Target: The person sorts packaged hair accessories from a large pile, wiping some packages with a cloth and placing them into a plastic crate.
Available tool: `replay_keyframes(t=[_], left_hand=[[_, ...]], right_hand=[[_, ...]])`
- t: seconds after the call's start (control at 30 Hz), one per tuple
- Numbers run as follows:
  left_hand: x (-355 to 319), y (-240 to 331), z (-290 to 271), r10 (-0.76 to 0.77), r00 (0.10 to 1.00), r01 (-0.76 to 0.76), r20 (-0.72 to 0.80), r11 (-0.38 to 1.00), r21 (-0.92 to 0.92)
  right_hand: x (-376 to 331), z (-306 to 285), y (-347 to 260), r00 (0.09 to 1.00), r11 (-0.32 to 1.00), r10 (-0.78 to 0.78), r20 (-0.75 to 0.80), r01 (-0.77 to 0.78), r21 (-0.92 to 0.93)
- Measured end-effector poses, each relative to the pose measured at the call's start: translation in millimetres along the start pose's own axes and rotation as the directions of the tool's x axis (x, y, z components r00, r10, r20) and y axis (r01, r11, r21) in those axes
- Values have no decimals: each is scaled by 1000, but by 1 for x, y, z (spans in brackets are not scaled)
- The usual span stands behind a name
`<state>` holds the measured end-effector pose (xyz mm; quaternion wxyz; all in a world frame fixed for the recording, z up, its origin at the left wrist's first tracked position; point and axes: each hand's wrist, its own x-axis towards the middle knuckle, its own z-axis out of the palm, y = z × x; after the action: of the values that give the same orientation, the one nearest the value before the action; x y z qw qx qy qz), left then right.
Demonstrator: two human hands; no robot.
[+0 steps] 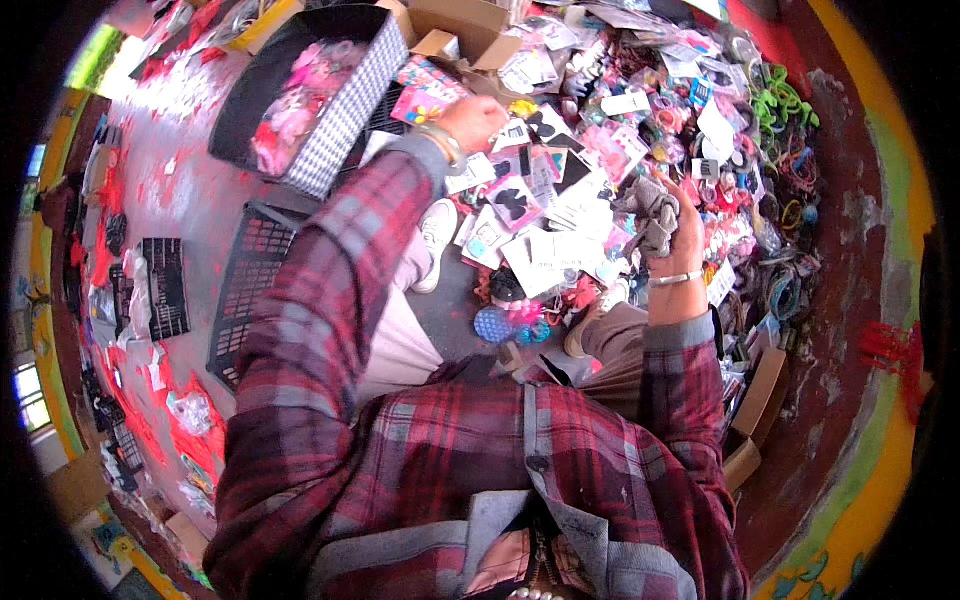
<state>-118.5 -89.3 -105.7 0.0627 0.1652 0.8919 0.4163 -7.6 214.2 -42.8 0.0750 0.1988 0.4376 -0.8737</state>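
My left hand (474,126) is closed, its fingers curled together over the pile's near left edge, beside a pink and blue packaged card (428,92). Whatever may be in those fingers is hidden. On the right, my right hand (688,235) grips a grey bunched cloth piece (655,212), which looks like a scrunchie. Between the hands lie white cards (545,262) and a clear packet with a black bow-shaped item (514,203). A blue dotted round item (492,324) and a red bow-like piece (581,292) lie nearer to me.
A black bin with a checked side (350,115) holds pink hair accessories (300,105). Next to it stands a black plastic crate (250,265). Open cardboard boxes (465,25) are at the back. Green hair ties (785,105) lie far right, beside a worn dark red border (840,250).
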Motion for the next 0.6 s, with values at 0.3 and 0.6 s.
replay_keyframes(t=[0.3,0.6], left_hand=[[-22,-173,270,-870,471,852,147,406,-329],[29,-121,270,-983,75,961,167,26,-276]], right_hand=[[-38,5,-31,996,989,-94,13,92,116],[-43,6,-34,974,985,-54,-218,88,148]])
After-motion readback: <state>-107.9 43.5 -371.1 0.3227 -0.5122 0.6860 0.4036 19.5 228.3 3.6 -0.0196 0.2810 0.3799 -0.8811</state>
